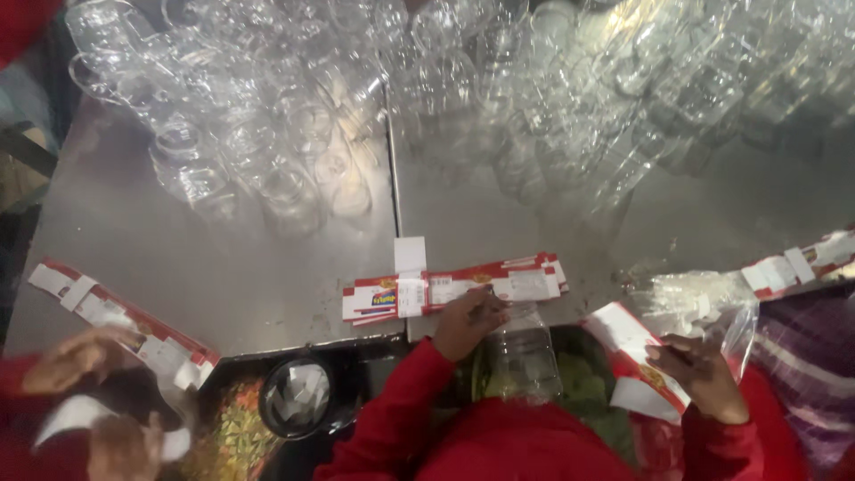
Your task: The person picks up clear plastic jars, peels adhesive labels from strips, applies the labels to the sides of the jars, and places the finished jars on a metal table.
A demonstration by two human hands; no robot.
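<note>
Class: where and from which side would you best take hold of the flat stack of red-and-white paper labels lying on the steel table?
Pinch the flat stack of red-and-white paper labels at its near long edge, probably from the wearer's side: it lies flat, and the left hand already rests there.

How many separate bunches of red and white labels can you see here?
4: a stack at table centre under the left hand, a strip at left, one label in the right hand, and a bunch at right. Others may be hidden.

steel table [223,267] | clear jars [294,134] heaped at back | red/white label stack [454,289] at front edge
</note>
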